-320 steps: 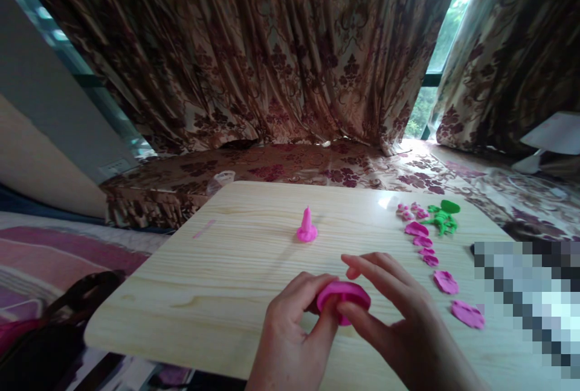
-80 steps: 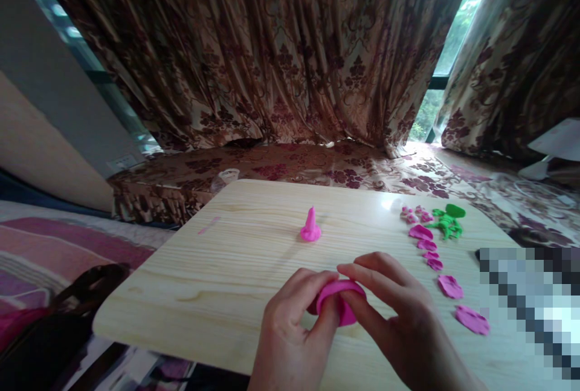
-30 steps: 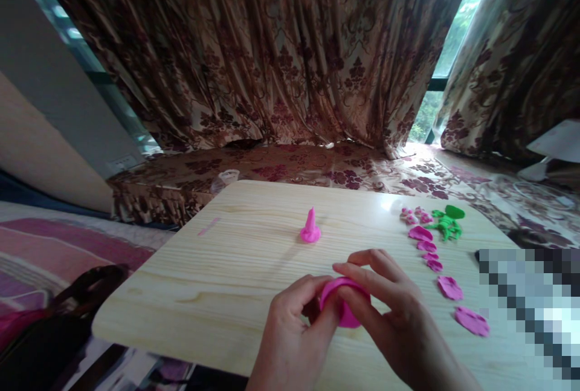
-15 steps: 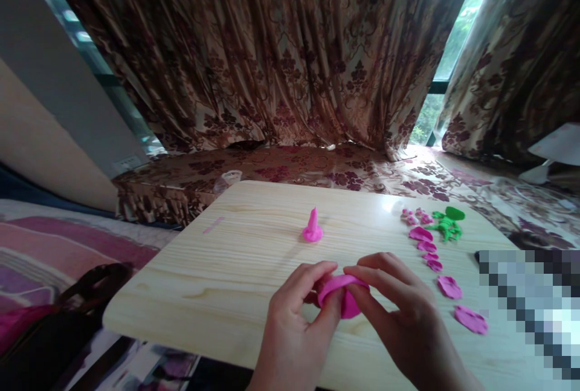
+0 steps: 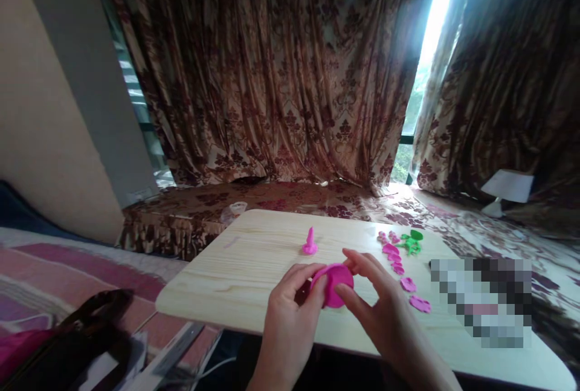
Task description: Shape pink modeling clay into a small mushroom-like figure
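Centrally, a dished pink piece (image 5: 336, 280) is held above the table (image 5: 212, 285): my left hand (image 5: 290, 303) grips its left edge, thumb inside; my right hand (image 5: 385, 300) grasps the right rim. Beyond stands a pink cone (image 5: 310, 243). At the far-left corner, a clear container (image 5: 234, 211); contents indistinct.

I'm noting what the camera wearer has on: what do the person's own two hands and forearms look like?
The bare left hand and bare right hand are ungloved. No ring, watch or bracelet shows on either, and no sleeve shows on the visible bare forearms. No markings can be made out; the nails are too small to judge.
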A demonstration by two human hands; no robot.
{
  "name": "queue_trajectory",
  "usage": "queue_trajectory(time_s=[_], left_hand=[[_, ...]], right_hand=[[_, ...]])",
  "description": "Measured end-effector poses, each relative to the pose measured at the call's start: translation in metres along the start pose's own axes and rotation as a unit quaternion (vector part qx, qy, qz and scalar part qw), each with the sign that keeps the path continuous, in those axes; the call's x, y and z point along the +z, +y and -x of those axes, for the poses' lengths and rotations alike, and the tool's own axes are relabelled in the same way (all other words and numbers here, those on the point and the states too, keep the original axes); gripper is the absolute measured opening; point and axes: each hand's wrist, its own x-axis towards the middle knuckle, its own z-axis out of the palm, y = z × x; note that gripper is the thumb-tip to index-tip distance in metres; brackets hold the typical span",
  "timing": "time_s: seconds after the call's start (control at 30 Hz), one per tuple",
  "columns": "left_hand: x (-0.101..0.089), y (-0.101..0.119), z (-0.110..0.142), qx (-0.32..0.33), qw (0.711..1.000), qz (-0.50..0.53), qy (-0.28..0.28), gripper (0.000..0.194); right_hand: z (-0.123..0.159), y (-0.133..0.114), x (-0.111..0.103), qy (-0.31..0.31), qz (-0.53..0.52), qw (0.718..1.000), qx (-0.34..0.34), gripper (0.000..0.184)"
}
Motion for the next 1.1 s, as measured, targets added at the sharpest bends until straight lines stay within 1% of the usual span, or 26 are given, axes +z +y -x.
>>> queue_trajectory(time_s=[0.07,0.1,0.17,0.27,0.3,0.43,0.53,0.6,0.73,0.83,0.93,1.03,1.1], left_hand=[[-0.001,0.008,0.008,-0.021,1.000,0.004,0.011,0.024],[-0.003,0.011,0.011,-0.024,1.000,-0.002,0.012,0.024],[-0.006,0.017,0.018,-0.004,1.000,-0.026,0.012,0.022],[-0.012,0.022,0.025,0.057,0.997,-0.055,0.012,0.021],[-0.015,0.023,0.027,0.068,0.996,-0.057,0.010,0.021],[-0.023,0.026,0.034,0.080,0.995,-0.064,0.014,0.022],[-0.028,0.029,0.039,0.104,0.991,-0.083,0.026,0.024],[-0.032,0.032,0.042,0.116,0.989,-0.091,0.020,0.023],[-0.037,0.035,0.045,0.104,0.992,-0.076,0.004,0.022],[-0.038,0.035,0.046,0.089,0.994,-0.060,-0.010,0.020],[-0.036,0.035,0.046,0.090,0.995,-0.049,-0.005,0.021],[-0.035,0.034,0.045,0.100,0.994,-0.038,0.004,0.019],[-0.033,0.034,0.045,0.087,0.996,-0.031,0.012,0.018]], right_hand=[[0.006,-0.007,-0.001,0.006,-0.004,1.000,0.004,0.021],[0.009,-0.011,-0.001,0.009,-0.007,1.000,0.001,0.017],[0.013,-0.018,-0.001,0.014,-0.012,1.000,-0.008,0.018],[0.017,-0.028,0.000,0.032,-0.020,0.999,-0.016,0.017],[0.018,-0.031,0.001,0.036,-0.024,0.999,-0.018,0.017],[0.019,-0.041,0.003,0.041,-0.025,0.998,-0.041,0.015],[0.020,-0.048,0.005,0.037,-0.011,0.997,-0.059,0.016],[0.021,-0.052,0.007,0.033,-0.010,0.997,-0.069,0.016],[0.020,-0.057,0.007,0.030,-0.017,0.996,-0.081,0.017],[0.019,-0.059,0.005,0.036,-0.014,0.994,-0.099,0.014],[0.020,-0.060,0.001,0.026,-0.008,0.994,-0.110,0.015],[0.023,-0.060,-0.002,0.010,-0.018,0.995,-0.093,0.015],[0.024,-0.059,-0.003,0.012,-0.025,0.997,-0.077,0.021]])
